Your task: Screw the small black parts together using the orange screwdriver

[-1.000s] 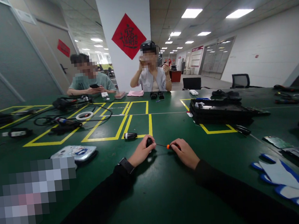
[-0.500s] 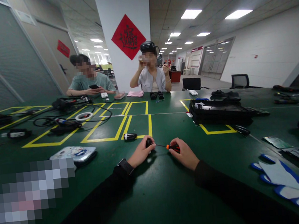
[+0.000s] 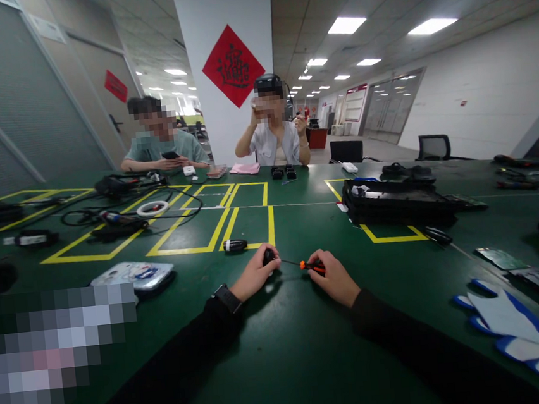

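My left hand (image 3: 254, 276) is closed around a small black rounded part (image 3: 268, 257), most of it covered by the fingers. In my right hand (image 3: 337, 279) is a screwdriver (image 3: 313, 266) with a black and orange handle, gripped between thumb and fingers. Its thin shaft points left, with the tip at the black part; whether it sits in a screw is too small to tell. A black cylindrical piece (image 3: 235, 246) with a pale band lies just beyond my left hand.
Left of my hands lies a silver printed case (image 3: 133, 275). Cables (image 3: 123, 216) spread farther back. A black device housing (image 3: 396, 199) stands at the right, with circuit boards (image 3: 501, 258) and a white-blue glove (image 3: 520, 327) nearer. Two people sit across the green table (image 3: 285, 365).
My right hand has shifted slightly right along the screwdriver, so more of its handle shows. My left hand and the black part stay in place. A dark blurred shape has appeared at the left edge.
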{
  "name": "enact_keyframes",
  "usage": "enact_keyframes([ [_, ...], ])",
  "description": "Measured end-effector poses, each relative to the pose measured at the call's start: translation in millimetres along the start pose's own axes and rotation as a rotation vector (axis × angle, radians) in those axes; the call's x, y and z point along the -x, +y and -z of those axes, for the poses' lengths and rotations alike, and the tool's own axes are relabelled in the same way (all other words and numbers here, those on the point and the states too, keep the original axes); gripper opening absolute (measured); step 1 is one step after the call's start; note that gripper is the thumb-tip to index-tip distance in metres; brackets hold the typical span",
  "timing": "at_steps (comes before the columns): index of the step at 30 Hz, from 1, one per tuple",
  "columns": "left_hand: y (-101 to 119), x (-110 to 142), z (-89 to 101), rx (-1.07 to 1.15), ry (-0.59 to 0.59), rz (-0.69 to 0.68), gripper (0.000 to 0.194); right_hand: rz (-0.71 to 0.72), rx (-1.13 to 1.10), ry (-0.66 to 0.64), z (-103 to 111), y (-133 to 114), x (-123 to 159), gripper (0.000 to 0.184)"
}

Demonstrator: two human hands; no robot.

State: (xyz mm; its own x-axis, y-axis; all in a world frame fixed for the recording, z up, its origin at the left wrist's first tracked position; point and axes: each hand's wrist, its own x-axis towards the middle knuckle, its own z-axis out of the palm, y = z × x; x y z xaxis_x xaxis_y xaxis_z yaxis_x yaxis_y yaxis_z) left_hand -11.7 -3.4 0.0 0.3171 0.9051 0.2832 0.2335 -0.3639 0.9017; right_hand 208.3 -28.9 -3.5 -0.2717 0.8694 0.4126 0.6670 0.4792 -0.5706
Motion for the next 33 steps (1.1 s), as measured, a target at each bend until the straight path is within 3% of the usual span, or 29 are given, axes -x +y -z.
enact_keyframes([
  [11, 3.6, 1.4, -0.2, 0.003, -0.007, -0.003, 0.015, 0.01, 0.051, -0.007, -0.1, 0.1, -1.7, 0.018],
  [17, 3.1, 0.9, -0.1, 0.004, 0.008, 0.01, 0.016, 0.024, 0.037, -0.001, 1.6, -2.5, -0.2, 0.006],
  [28, 7.3, 2.3, 0.1, -0.016, 0.005, 0.018, 0.016, -0.007, 0.042, -0.008, 0.5, -1.4, -1.7, 0.017],
  [33, 6.4, 1.8, 0.0, -0.01, 0.006, 0.013, 0.017, 0.014, 0.029, -0.001, 1.2, -2.0, -1.4, 0.009],
])
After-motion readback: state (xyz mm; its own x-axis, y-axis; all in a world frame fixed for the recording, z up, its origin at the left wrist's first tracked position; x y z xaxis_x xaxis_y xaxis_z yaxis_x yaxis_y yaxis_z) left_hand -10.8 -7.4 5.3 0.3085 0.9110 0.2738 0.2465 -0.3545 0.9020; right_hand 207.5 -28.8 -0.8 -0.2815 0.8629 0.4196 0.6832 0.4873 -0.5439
